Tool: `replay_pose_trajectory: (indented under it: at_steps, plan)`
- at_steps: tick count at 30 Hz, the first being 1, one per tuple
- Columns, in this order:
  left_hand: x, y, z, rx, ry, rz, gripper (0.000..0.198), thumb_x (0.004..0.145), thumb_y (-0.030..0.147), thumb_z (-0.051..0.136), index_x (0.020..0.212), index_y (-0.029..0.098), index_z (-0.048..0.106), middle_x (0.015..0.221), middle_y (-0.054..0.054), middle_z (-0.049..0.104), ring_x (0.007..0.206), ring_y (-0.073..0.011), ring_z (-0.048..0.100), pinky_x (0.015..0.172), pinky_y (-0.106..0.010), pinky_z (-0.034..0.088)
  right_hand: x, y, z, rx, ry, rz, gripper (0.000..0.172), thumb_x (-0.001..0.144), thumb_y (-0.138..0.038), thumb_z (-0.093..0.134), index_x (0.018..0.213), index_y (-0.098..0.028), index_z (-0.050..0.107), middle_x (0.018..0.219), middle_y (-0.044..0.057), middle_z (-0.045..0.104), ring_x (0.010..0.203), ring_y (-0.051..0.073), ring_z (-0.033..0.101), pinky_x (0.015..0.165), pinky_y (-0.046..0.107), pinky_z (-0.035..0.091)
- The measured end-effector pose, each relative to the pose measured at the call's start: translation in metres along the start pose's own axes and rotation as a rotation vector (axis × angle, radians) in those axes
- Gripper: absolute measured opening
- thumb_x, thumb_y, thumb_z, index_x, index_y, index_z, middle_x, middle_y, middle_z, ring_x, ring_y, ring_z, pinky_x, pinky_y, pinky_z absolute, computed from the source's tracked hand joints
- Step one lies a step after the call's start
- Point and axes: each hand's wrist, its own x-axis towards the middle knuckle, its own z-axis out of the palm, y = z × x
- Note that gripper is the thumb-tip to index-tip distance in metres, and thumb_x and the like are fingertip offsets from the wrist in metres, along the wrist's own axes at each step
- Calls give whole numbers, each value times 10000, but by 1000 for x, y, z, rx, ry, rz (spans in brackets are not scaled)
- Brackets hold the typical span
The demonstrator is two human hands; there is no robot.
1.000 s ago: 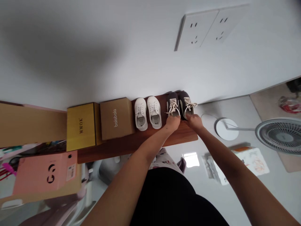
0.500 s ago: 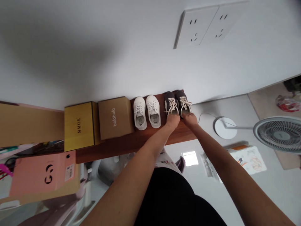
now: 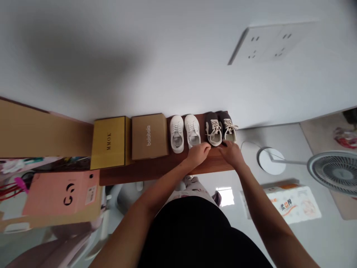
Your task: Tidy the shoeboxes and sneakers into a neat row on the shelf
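A pair of dark sneakers with cream laces, the left one (image 3: 214,130) and the right one (image 3: 228,128), stands at the right end of a reddish-brown wooden shelf (image 3: 178,163), toes to the wall. My left hand (image 3: 198,154) hovers just in front of the shelf's shoes, its fingers loosely curled and holding nothing. My right hand (image 3: 232,152) is at the heel of the right dark sneaker, fingers apart; whether it still touches the heel I cannot tell. Left of them sit two white sneakers (image 3: 176,130), side by side. My left hand covers part of one white heel.
Further left on the shelf stand a brown shoebox (image 3: 149,136) and a yellow shoebox (image 3: 108,143). A pink box (image 3: 55,193) is at lower left. On the floor at right are a fan (image 3: 338,173) and a white package (image 3: 295,204). A socket plate (image 3: 273,41) is on the wall.
Both hands have drawn back from inside the dark sneakers' heels, the left one moving leftward. The sneakers remain side by side on the shelf. The view has shifted slightly.
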Motion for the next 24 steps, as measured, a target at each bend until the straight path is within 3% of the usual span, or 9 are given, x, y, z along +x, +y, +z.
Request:
replay_pose_trajectory:
  at_steps: [2, 4, 6, 8, 10, 14, 16, 20, 24]
  plan:
    - [-53, -32, -16, -233, 60, -162, 286, 966, 403, 547, 865, 193, 712, 820, -41, 743, 819, -181, 691, 817, -287, 509, -26, -28, 15, 303, -97, 66, 407, 865, -445, 666, 1191, -201, 663, 1188, 146, 713, 1097, 304, 662, 962, 435, 505]
    - [-109, -73, -28, -475, 150, -368, 387, 932, 496, 571, 738, 179, 680, 731, -40, 707, 751, -179, 670, 799, -301, 513, -55, -64, 43, 622, -300, 162, 406, 840, -511, 687, 1127, -225, 680, 1116, 100, 739, 1017, 264, 692, 931, 410, 532]
    - [-160, -120, -43, -780, 389, -628, 422, 933, 534, 547, 762, 170, 674, 768, -56, 694, 775, -180, 667, 798, -315, 523, -82, -106, 79, 886, -547, 301, 421, 796, -538, 733, 1065, -216, 692, 1064, 90, 749, 973, 246, 701, 915, 403, 540]
    - [-200, -170, -65, -1116, 707, -857, 284, 930, 480, 586, 946, 208, 668, 890, -45, 687, 827, -161, 673, 816, -321, 532, -98, -152, 118, 1067, -795, 511, 454, 772, -553, 766, 1055, -207, 684, 1075, 105, 743, 928, 238, 708, 877, 411, 550]
    - [-224, -218, -93, -1329, 969, -990, 204, 931, 430, 617, 1050, 266, 626, 963, -31, 652, 857, -137, 661, 835, -308, 533, -99, -198, 154, 1208, -879, 699, 462, 779, -539, 775, 1077, -204, 664, 1143, 131, 718, 989, 235, 704, 883, 397, 555]
    - [-231, -284, -145, -1496, 1080, -1044, 232, 935, 497, 599, 1065, 305, 604, 1007, -27, 600, 879, -136, 631, 834, -302, 536, -71, -273, 207, 1355, -580, 991, 377, 852, -494, 716, 1117, -242, 625, 1188, 100, 682, 1070, 193, 672, 851, 319, 581]
    - [-227, -299, -159, -1512, 1068, -1030, 212, 924, 475, 612, 1035, 294, 605, 984, -14, 598, 837, -128, 611, 809, -299, 539, -57, -296, 223, 1459, -422, 983, 338, 866, -491, 689, 1078, -235, 630, 1080, 72, 711, 992, 190, 684, 774, 300, 602]
    - [-233, -302, -172, -1473, 1066, -964, 188, 868, 369, 660, 1000, 263, 577, 924, 6, 607, 771, -108, 586, 754, -274, 534, -58, -320, 237, 1558, -64, 830, 375, 778, -489, 758, 988, -207, 626, 916, 50, 721, 899, 214, 694, 698, 299, 612]
    - [-264, -291, -183, -1097, 1129, -718, 326, 849, 393, 689, 1111, 270, 540, 1052, -23, 649, 963, -174, 636, 831, -334, 551, -89, -321, 225, 1293, 303, 604, 592, 737, -547, 776, 1157, -189, 563, 1078, 87, 695, 1026, 238, 671, 866, 366, 592]
